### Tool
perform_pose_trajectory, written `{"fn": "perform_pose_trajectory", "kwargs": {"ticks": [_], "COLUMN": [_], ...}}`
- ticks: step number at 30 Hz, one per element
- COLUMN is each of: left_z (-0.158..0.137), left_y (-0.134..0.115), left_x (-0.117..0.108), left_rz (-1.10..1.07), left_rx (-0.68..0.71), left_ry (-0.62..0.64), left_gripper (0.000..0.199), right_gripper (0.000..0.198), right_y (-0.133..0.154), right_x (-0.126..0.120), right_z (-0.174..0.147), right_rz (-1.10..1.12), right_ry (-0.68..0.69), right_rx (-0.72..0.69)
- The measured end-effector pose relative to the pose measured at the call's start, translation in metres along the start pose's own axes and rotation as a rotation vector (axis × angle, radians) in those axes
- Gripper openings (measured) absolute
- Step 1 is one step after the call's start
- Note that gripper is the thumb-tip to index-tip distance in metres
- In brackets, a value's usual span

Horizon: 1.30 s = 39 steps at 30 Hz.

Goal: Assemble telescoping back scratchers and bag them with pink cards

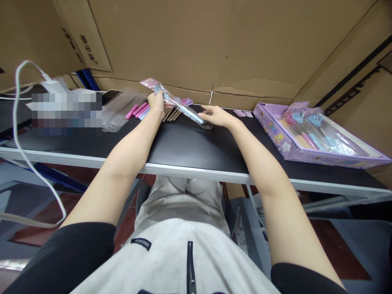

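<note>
A light-blue back scratcher [187, 111] in a clear plastic sleeve with a pink header slants across the back of the table. My left hand [157, 103] is closed around its upper end, near the claw head. At the handle end is my right hand [217, 116], fingers apart, thumb at the sleeve's edge; whether it presses on the plastic is hard to see. Behind and beneath lie more back scratchers with pink and purple claws [186, 101] and metallic rods [172, 115]. Pink handles [140, 109] lie left of my left hand, partly hidden by my forearm.
A purple display box [286, 151] with several packaged back scratchers stands at the right. Small pink cards [243, 113] lie beside it. Clear plastic sleeves [118, 112] are at the left, near a white charger [55, 85] with a looping cable. Cardboard walls [214, 45] enclose the table [196, 149].
</note>
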State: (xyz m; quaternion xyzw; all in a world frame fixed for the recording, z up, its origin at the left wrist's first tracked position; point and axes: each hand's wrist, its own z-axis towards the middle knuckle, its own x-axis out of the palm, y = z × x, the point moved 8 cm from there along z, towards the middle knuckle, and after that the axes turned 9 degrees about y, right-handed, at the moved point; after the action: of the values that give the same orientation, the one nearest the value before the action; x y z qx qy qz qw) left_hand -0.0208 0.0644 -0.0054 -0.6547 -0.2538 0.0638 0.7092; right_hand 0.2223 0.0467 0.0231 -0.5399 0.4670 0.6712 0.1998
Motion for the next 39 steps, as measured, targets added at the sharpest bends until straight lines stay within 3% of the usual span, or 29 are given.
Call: {"fn": "perform_pose_trajectory", "kwargs": {"ticks": [5,9,16,22,27,30,33,36,37,39], "left_z": [0.005,0.004,-0.004,0.002,-0.004,-0.013,-0.017,-0.019,-0.019,-0.019], "left_y": [0.01,0.015,0.015,0.02,0.015,0.012,0.011,0.01,0.01,0.009], "left_x": [0.009,0.014,0.02,0.025,0.034,0.039,0.041,0.042,0.041,0.04], "left_rz": [-0.012,-0.003,0.005,-0.045,-0.007,0.03,0.062,0.077,0.077,0.076], "left_rx": [-0.033,-0.07,-0.095,-0.112,-0.15,-0.158,-0.154,-0.14,-0.135,-0.128], "left_ry": [0.081,0.115,0.161,0.199,0.314,0.369,0.367,0.357,0.353,0.346], "left_gripper": [0.029,0.034,0.023,0.027,0.031,0.035,0.027,0.022,0.023,0.024], "right_gripper": [0.09,0.091,0.092,0.059,0.042,0.045,0.047,0.05,0.042,0.043], "right_y": [0.001,0.0,0.002,0.011,0.016,0.018,0.009,-0.024,-0.039,-0.077], "right_x": [0.007,0.013,0.015,0.002,-0.035,-0.072,-0.109,-0.142,-0.154,-0.172], "right_z": [0.001,0.002,0.005,0.001,-0.018,-0.043,-0.076,-0.115,-0.131,-0.166], "right_rz": [0.049,0.054,0.031,-0.066,-0.114,-0.156,-0.196,-0.266,-0.323,-0.419], "right_ry": [0.035,0.064,0.05,-0.06,-0.125,-0.162,-0.184,-0.241,-0.301,-0.402], "right_rx": [0.011,-0.012,-0.011,-0.042,-0.016,0.123,0.26,0.375,0.387,0.401]}}
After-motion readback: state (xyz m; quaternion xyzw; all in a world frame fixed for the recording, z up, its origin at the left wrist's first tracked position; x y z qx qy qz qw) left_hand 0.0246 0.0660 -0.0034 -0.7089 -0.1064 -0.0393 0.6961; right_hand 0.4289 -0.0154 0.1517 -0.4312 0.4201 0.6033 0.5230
